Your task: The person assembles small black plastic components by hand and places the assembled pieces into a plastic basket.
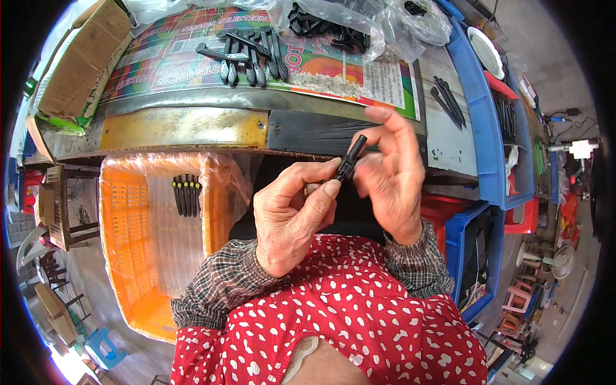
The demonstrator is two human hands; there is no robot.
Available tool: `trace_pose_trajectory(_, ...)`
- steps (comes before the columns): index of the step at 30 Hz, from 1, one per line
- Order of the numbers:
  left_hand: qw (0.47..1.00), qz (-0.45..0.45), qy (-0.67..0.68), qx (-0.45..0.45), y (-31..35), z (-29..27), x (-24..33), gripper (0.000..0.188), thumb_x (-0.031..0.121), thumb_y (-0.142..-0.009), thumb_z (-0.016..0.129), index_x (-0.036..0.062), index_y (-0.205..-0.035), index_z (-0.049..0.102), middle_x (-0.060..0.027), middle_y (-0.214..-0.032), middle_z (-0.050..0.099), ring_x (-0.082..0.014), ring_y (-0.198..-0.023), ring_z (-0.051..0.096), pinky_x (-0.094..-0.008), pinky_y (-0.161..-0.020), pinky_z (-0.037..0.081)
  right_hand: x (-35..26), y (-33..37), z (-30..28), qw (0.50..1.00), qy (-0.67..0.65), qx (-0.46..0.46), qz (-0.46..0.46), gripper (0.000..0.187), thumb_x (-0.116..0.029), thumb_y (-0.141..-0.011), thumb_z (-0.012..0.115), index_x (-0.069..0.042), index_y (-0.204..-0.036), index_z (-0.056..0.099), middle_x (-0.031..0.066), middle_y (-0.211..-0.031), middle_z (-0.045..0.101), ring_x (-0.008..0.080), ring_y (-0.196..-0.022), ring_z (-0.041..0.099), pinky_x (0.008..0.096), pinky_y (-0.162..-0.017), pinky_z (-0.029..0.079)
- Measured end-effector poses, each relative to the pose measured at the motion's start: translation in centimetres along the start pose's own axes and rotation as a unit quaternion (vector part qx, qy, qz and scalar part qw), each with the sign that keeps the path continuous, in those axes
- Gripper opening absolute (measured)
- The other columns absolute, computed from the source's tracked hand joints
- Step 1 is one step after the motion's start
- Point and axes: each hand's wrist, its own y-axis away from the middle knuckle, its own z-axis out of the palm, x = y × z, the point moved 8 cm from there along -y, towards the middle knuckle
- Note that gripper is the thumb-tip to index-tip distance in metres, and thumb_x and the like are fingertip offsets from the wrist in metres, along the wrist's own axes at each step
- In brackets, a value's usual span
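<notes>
My left hand pinches a small black plastic part between thumb and fingers, in front of the table's edge. The part is short and narrow, tilted up to the right; its lower end is hidden by the fingertips. Close beside its upper end is my right hand, open, with its fingers apart and partly smeared by motion. Whether a right fingertip touches the part is unclear. On the table beyond lies a pile of black, handle-like plastic pieces.
An orange plastic basket, lined with clear film, stands at the left with several black pieces with yellow ends inside. Black parts in clear bags lie at the back. Blue bins flank the right side; a cardboard box sits far left.
</notes>
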Motion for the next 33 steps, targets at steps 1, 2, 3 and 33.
trace_pose_trajectory(1, 1.0, 0.004, 0.003, -0.006, 0.0, 0.0, 0.0, 0.02, -0.001, -0.088, 0.058, -0.0037, -0.108, 0.06, -0.0031, -0.084, 0.057, -0.0039, -0.058, 0.05, -0.0176, -0.049, 0.04, 0.3, 0.4, 0.6, 1.0, 0.015, -0.019, -0.009, 0.057, -0.018, -0.087, 0.065, 0.0, -0.131, 0.034, 0.0058, -0.092, 0.049, 0.002, -0.062, 0.049, 0.0154, -0.053, 0.039)
trace_pose_trajectory(2, 1.0, 0.007, 0.007, -0.013, 0.0, 0.0, 0.0, 0.02, -0.001, -0.088, 0.058, -0.0038, -0.108, 0.06, -0.0031, -0.085, 0.057, -0.004, -0.058, 0.05, -0.0176, -0.049, 0.04, 0.7, 0.9, 1.1, 0.999, 0.031, -0.036, -0.017, 0.058, -0.019, -0.086, 0.066, 0.0, -0.131, 0.033, 0.0058, -0.092, 0.049, 0.0021, -0.062, 0.048, 0.0155, -0.053, 0.039)
trace_pose_trajectory(3, 1.0, 0.007, 0.007, -0.014, 0.0, 0.0, -0.1, 0.02, -0.001, -0.088, 0.058, -0.0038, -0.108, 0.06, -0.0031, -0.085, 0.057, -0.004, -0.058, 0.05, -0.0176, -0.049, 0.04, 0.8, 0.8, 1.2, 0.996, 0.061, -0.058, -0.026, 0.059, -0.017, -0.086, 0.066, 0.0, -0.132, 0.033, 0.006, -0.092, 0.048, 0.0031, -0.064, 0.05, 0.0161, -0.052, 0.039)
trace_pose_trajectory(33, 1.0, 0.005, 0.027, -0.011, 0.1, -0.5, -0.4, 0.022, -0.001, -0.089, 0.057, -0.0019, -0.111, 0.059, -0.0021, -0.086, 0.057, -0.0043, -0.059, 0.051, -0.017, -0.047, 0.039, -1.4, 0.9, 1.3, 0.954, 0.246, 0.029, -0.17, 0.031, -0.027, -0.083, 0.069, -0.001, -0.084, 0.053, 0.0076, -0.069, 0.05, 0.0177, -0.056, 0.053, 0.0284, -0.049, 0.043)
